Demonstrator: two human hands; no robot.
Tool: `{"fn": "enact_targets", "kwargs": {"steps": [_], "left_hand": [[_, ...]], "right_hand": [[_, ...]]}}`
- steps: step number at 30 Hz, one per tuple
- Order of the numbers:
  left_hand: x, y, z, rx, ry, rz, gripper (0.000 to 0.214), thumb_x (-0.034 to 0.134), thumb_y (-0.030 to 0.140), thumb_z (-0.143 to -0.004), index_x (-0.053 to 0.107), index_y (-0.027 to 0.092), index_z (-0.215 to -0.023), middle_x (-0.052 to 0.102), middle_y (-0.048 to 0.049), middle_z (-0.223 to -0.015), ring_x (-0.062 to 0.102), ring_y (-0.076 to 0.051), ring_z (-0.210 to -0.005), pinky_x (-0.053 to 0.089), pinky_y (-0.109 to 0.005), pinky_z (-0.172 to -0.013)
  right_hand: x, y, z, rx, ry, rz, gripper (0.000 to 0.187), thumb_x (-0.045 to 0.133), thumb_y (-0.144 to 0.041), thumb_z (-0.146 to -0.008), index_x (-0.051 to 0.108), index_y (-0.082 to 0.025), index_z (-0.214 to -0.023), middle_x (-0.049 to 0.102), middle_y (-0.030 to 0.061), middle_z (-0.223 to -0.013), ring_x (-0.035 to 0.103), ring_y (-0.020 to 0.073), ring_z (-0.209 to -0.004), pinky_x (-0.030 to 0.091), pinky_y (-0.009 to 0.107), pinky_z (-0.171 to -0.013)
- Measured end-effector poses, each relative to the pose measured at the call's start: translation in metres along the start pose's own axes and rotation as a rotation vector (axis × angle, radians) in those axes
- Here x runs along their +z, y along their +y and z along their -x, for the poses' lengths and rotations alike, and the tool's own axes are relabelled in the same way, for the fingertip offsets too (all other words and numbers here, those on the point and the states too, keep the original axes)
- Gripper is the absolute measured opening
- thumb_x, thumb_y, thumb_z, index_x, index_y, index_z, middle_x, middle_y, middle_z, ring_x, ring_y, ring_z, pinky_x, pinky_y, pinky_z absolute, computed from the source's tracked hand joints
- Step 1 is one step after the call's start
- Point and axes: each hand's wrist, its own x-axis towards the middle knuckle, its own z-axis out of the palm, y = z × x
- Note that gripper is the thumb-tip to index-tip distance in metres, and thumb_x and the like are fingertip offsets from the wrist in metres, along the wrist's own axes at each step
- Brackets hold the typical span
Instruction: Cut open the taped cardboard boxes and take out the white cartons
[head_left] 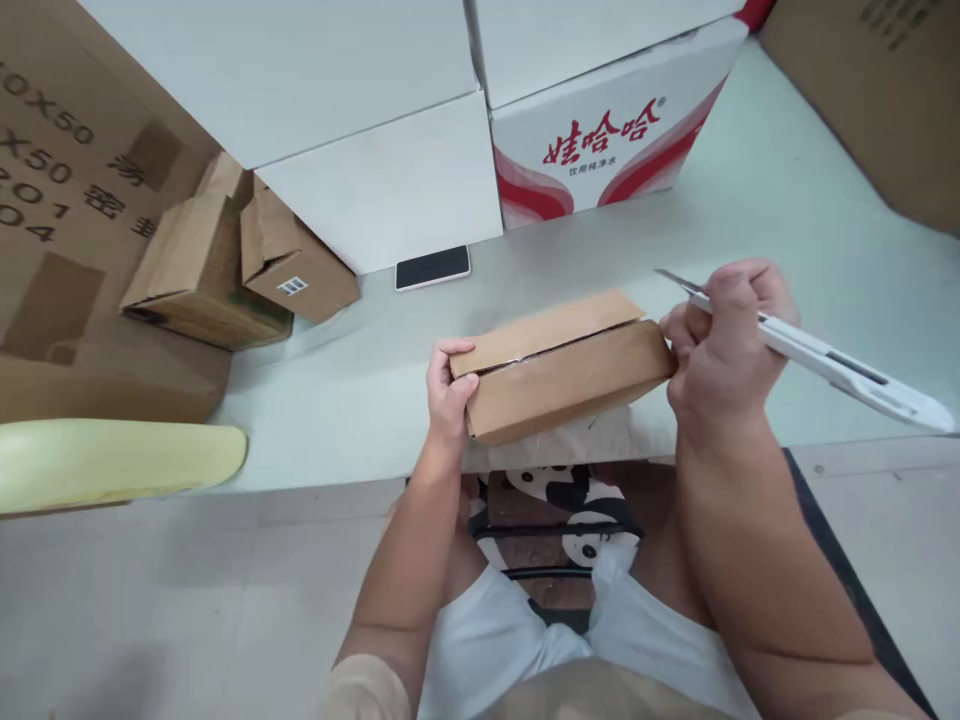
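A small brown cardboard box (562, 385) is held near the front edge of the table, a narrow gap running along its top where the flaps meet. My left hand (451, 392) grips its left end, the thumb on the near top corner and the fingers on the far side. In my right hand (724, 345) is a white utility knife (840, 370), its thin metal blade extended and pointing up and left beyond the box. Fingers of this hand also touch the box's right end. The blade is apart from the cardboard.
A black-screened phone (433, 268) lies behind the box. White cartons (607, 150) are stacked at the back. Two small cardboard boxes (214, 270) stand beside a large brown carton (45, 200) at left. Another carton (877, 110) is back right; a yellow-green padded object (120, 460) juts in front left.
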Motion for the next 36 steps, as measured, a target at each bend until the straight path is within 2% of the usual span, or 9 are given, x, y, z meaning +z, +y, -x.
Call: {"fn": "enact_targets", "kwargs": {"steps": [4,7,10,15,17,22,25,32,36], "left_hand": [[0.003,0.001,-0.004,-0.06,0.106,0.011,0.05,0.082,0.065,-0.064,0.057,0.023,-0.075,0.06,0.0011,-0.067,0.059,-0.017,-0.06,0.047,-0.029,-0.057],[0.005,0.002,-0.006,-0.063,0.144,0.014,0.051,0.083,0.066,-0.062,0.058,0.023,-0.073,0.061,0.0005,-0.064,0.06,-0.018,-0.058,0.048,-0.031,-0.054],[0.006,0.001,-0.007,-0.055,0.157,0.011,0.05,0.083,0.066,-0.063,0.061,0.023,-0.073,0.064,-0.0005,-0.067,0.061,-0.018,-0.059,0.049,-0.032,-0.055],[0.006,-0.003,-0.007,-0.018,0.168,0.007,0.054,0.083,0.07,-0.062,0.064,0.021,-0.074,0.064,-0.0002,-0.07,0.06,-0.016,-0.062,0.049,-0.029,-0.057],[0.004,-0.006,-0.008,-0.021,0.16,-0.003,0.055,0.082,0.072,-0.063,0.066,0.021,-0.076,0.064,0.0002,-0.071,0.059,-0.015,-0.063,0.048,-0.028,-0.058],[0.0,-0.012,-0.005,-0.023,0.079,0.018,0.05,0.078,0.069,-0.073,0.068,0.021,-0.084,0.065,-0.0006,-0.078,0.06,-0.016,-0.071,0.049,-0.029,-0.067],[0.001,-0.011,-0.002,-0.007,0.041,0.009,0.05,0.074,0.071,-0.077,0.068,0.021,-0.084,0.064,-0.001,-0.079,0.059,-0.017,-0.073,0.048,-0.03,-0.071],[-0.006,-0.013,0.002,-0.013,-0.056,0.012,0.057,0.069,0.076,-0.079,0.066,0.022,-0.096,0.066,-0.0035,-0.091,0.061,-0.021,-0.086,0.048,-0.034,-0.081],[-0.012,-0.022,0.004,0.073,-0.068,-0.024,0.062,0.072,0.073,-0.076,0.061,0.025,-0.114,0.065,-0.0057,-0.105,0.061,-0.024,-0.096,0.05,-0.037,-0.089]], "right_hand": [[0.005,-0.003,0.0,0.033,-0.009,-0.031,0.04,0.076,-0.047,-0.08,0.046,-0.024,-0.068,0.03,-0.0096,-0.054,0.017,0.0047,-0.04,0.011,0.025,-0.038],[0.006,-0.003,0.001,0.035,0.002,-0.021,0.036,0.072,-0.045,-0.082,0.046,-0.024,-0.069,0.029,-0.0095,-0.055,0.018,0.0054,-0.04,0.012,0.026,-0.039],[0.004,-0.006,0.005,-0.041,0.0,0.06,0.032,0.067,-0.043,-0.09,0.046,-0.025,-0.072,0.026,-0.0096,-0.054,0.023,0.0078,-0.041,0.019,0.028,-0.042],[0.007,-0.024,0.026,-0.28,0.048,0.416,0.024,0.068,-0.033,-0.091,0.054,-0.024,-0.074,0.047,-0.0042,-0.062,0.044,0.0119,-0.054,0.033,0.03,-0.053],[0.015,-0.033,0.039,-0.328,-0.047,0.486,0.02,0.071,-0.029,-0.089,0.057,-0.024,-0.075,0.049,-0.0044,-0.062,0.044,0.0114,-0.054,0.033,0.029,-0.051],[0.04,-0.05,0.069,-0.296,-0.544,0.422,0.01,0.073,-0.02,-0.085,0.066,-0.025,-0.09,0.054,-0.007,-0.06,0.038,0.0079,-0.044,0.032,0.027,-0.044],[0.049,-0.053,0.08,-0.261,-0.666,0.393,0.014,0.071,-0.02,-0.086,0.068,-0.025,-0.098,0.058,-0.0065,-0.062,0.042,0.0081,-0.045,0.036,0.026,-0.046],[0.062,-0.029,0.089,-0.224,-0.571,0.355,0.012,0.071,-0.028,-0.087,0.069,-0.025,-0.099,0.061,-0.0037,-0.067,0.048,0.01,-0.048,0.038,0.027,-0.046],[0.074,-0.01,0.087,-0.257,-0.329,0.148,0.007,0.066,-0.03,-0.087,0.064,-0.025,-0.091,0.05,-0.0049,-0.063,0.045,0.0104,-0.045,0.034,0.027,-0.041]]}}
